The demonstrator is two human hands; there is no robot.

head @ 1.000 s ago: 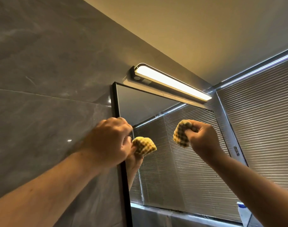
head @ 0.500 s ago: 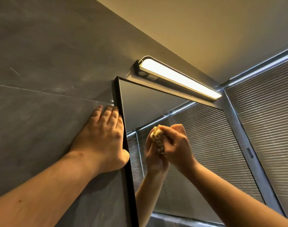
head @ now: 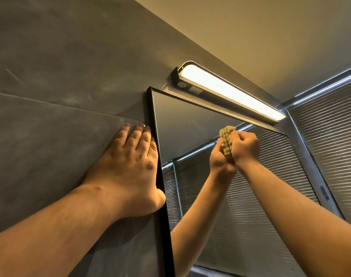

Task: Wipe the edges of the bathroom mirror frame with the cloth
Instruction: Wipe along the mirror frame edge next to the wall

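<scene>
A wall mirror with a thin black frame (head: 149, 108) hangs on the grey tiled wall. My left hand (head: 130, 168) lies flat on the tiles with straight fingers, its thumb side against the frame's left edge. My right hand (head: 245, 145) grips a bunched yellow waffle cloth (head: 226, 139) and holds it against the mirror glass, below the top edge. The glass reflects that hand and forearm.
A lit bar lamp (head: 228, 90) is mounted just above the mirror's top edge. Window blinds (head: 330, 124) fill the right side and show in the reflection. The beige ceiling lies above.
A second ago my left hand was fisted at the frame; it now lies flat on the tiles. My right hand carried the cloth left and up to the glass. The view tilted upward.
</scene>
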